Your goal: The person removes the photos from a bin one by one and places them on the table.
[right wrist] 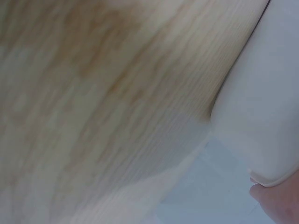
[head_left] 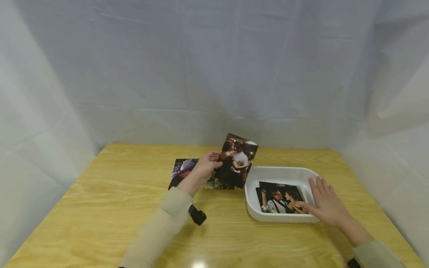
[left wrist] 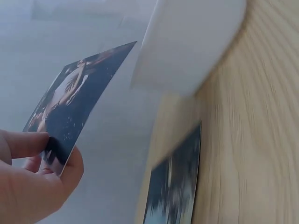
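Observation:
My left hand [head_left: 205, 165] pinches a photo print [head_left: 236, 160] by its edge, thumb on the picture side. The print shows a couple in an embrace and is held up, tilted, just left of the white tray [head_left: 279, 170]. Inside the tray lie photo prints [head_left: 281, 201], the top one showing two people face to face. My right hand [head_left: 326, 203] rests at the tray's right rim with fingers spread, thumb reaching over the prints. In the right wrist view only a bit of that hand [right wrist: 282, 198] shows beside the tray wall.
On the wooden table [head_left: 100, 208], a print with a purple hat [head_left: 179, 173] lies left of the tray, partly behind my left hand. Another print [head_left: 219, 184] lies beside it, partly covered by the held one. A pale cloth [head_left: 214, 74] hangs behind the table.

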Available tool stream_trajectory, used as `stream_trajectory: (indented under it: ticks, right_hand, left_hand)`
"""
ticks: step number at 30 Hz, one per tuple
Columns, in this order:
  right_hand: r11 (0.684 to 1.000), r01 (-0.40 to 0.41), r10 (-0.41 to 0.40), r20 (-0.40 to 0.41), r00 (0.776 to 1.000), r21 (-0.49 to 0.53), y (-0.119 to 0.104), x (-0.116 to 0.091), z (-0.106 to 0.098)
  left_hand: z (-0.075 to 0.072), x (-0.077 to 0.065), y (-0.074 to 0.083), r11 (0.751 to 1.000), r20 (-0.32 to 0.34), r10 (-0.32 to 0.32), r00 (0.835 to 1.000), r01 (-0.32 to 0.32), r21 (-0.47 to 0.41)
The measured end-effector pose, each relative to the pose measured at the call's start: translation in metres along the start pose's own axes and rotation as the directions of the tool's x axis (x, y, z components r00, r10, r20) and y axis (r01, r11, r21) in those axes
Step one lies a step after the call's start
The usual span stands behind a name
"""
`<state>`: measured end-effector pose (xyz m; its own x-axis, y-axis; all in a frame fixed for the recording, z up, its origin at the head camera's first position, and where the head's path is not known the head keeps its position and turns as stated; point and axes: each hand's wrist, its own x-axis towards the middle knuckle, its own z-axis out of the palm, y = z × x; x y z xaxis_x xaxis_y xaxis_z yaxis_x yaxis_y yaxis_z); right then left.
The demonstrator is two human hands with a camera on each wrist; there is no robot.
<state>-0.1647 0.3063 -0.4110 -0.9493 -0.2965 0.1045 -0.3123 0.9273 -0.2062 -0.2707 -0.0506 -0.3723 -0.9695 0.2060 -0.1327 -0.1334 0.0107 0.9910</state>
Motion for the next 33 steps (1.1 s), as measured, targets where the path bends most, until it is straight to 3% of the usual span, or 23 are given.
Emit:
stream_trajectory:
  ticks: [4,10,18,22,28,31,33]
  right_hand:
    - [1.000,0.000,0.000,0.002,1.000,-0.010,0.002,0.001,0.001]
    - [1.000,0.001,-0.001,-0.002,1.000,-0.003,0.003,0.000,0.003]
    - [1.000,0.005,-0.005,-0.014,1.000,0.005,0.002,-0.001,0.003]
    - [1.000,0.005,-0.005,-0.018,1.000,0.006,0.003,-0.002,0.003]
    - [1.000,0.003,-0.004,-0.023,1.000,-0.008,0.003,-0.002,0.002]
    - [1.000,-0.002,0.001,-0.015,1.000,-0.011,0.003,-0.003,0.002]
    - [1.000,-0.004,0.004,-0.007,1.000,-0.007,0.004,-0.003,0.003]
  left_hand:
    - [-0.045,-0.008,-0.001,0.998,-0.030,-0.052,0.998,0.051,-0.033]
    - [-0.114,-0.022,-0.006,0.998,-0.071,-0.061,0.996,0.058,-0.037]
    - [-0.193,-0.048,-0.012,0.995,-0.197,-0.096,0.976,0.101,0.016]
    - [-0.216,-0.057,-0.017,0.986,-0.260,-0.130,0.957,0.152,0.069]
    - [-0.231,-0.058,-0.024,0.967,-0.336,-0.136,0.932,0.198,0.158]
    - [-0.237,-0.054,-0.030,0.957,-0.349,-0.131,0.928,0.210,0.199]
    - [-0.239,-0.050,-0.035,0.938,-0.350,-0.102,0.931,0.207,0.277]
